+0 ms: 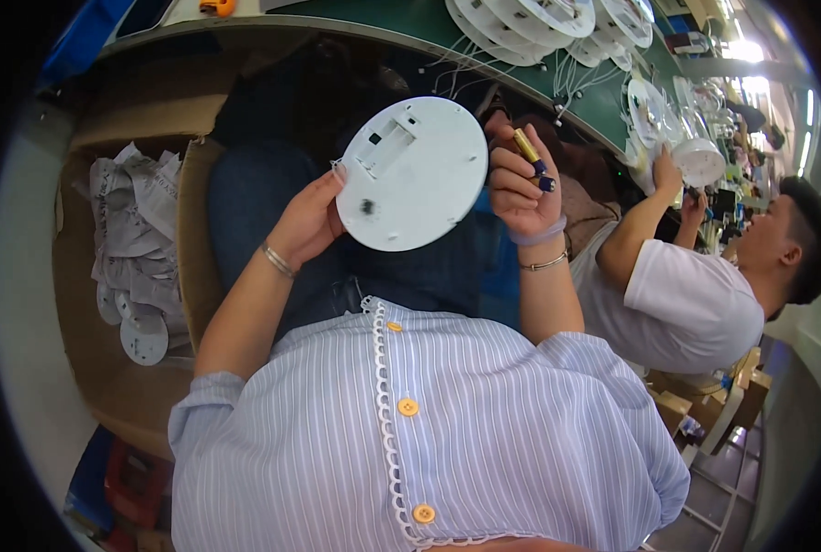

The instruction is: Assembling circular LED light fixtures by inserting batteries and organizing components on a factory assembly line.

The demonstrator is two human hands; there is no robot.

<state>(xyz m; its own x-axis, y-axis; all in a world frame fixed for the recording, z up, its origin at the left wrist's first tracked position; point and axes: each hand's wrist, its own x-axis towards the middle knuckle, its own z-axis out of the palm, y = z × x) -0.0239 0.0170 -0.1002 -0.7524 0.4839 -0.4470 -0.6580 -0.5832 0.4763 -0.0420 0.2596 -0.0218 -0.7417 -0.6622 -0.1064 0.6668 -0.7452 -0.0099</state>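
Observation:
My left hand (314, 219) grips the left edge of a round white plastic disc (433, 179), tilted above my lap. A rectangular battery compartment (387, 145) with a small dark opening shows in its upper left, and a dark smudge lies near the lower left. To the right of the disc, my right hand (523, 189) is closed around gold and dark blue batteries (529, 152). One battery stands up between thumb and fingers, and the end of another pokes out below it. How many the palm hides I cannot tell.
On the left stands an open cardboard box (194, 244) with crumpled wrapping (134, 216) and white discs (143, 339) inside. Across the top runs a green workbench (383, 32) bearing several white round housings (521, 23) with trailing wires. A co-worker (686, 294) sits at my right, handling a white round part.

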